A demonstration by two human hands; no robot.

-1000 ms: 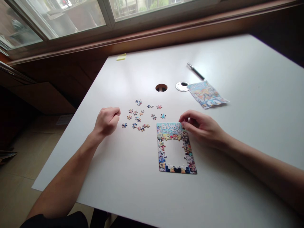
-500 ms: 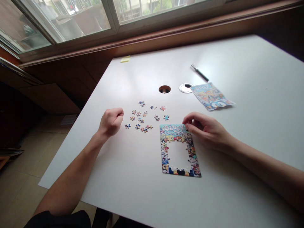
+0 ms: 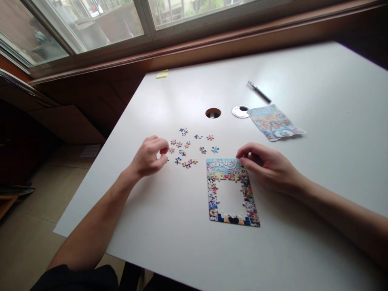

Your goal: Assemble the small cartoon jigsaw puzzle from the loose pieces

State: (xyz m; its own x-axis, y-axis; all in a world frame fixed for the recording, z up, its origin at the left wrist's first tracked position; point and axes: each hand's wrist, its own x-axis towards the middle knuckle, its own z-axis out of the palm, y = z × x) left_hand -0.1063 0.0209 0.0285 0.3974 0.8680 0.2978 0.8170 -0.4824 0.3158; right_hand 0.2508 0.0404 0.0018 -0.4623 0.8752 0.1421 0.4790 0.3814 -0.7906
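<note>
Loose jigsaw pieces (image 3: 182, 152) lie scattered in a group on the white table. At the left edge of this group is my left hand (image 3: 150, 155), thumb and forefinger apart, with a piece partly hidden by the thumb tip. A jigsaw frame (image 3: 213, 202) with a colourful cartoon border lies flat, its middle showing bare tabletop. My right hand (image 3: 269, 167) rests at the frame's upper right corner, thumb and forefinger closed on the edge there. A turquoise piece (image 3: 215, 149) lies just above the frame.
Beyond my right hand lies a creased picture sheet (image 3: 274, 122), overlapping a round metal cover (image 3: 240, 112). A dark pen (image 3: 259, 92) is behind it. The table has a round hole (image 3: 213, 113). A yellow sticky note (image 3: 162, 74) sits at the far edge, below the window.
My left hand has gone from a fist to parted fingers and moved right, over the leftmost piece. My right hand stays at the frame's corner. The whole view has shifted slightly.
</note>
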